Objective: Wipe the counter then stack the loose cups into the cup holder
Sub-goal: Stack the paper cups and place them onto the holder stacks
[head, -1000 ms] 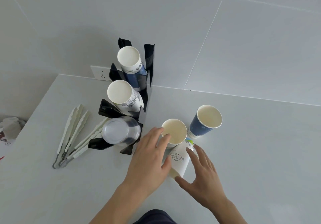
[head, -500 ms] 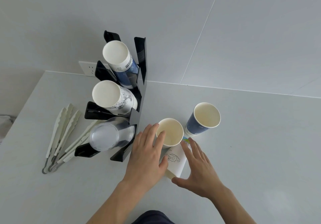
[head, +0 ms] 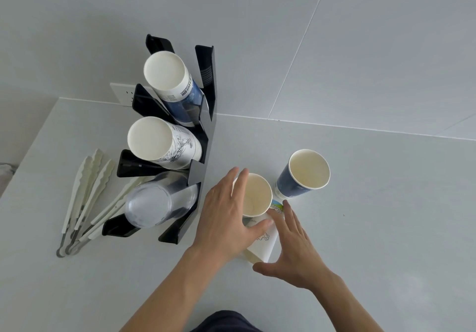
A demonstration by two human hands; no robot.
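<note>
Where legible, no lettering: cup print [head: 185, 92] blurred.

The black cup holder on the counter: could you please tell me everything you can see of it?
The cup holder is a glossy black rack, plastic by its look, standing on the counter near the wall. Three tiers slope up from an upright spine. The top tier holds blue cups, the middle white printed cups, the bottom clear cups, all with bases towards the camera. White tongs lie at its left; the left hand is just to its right, apart from it.
</note>
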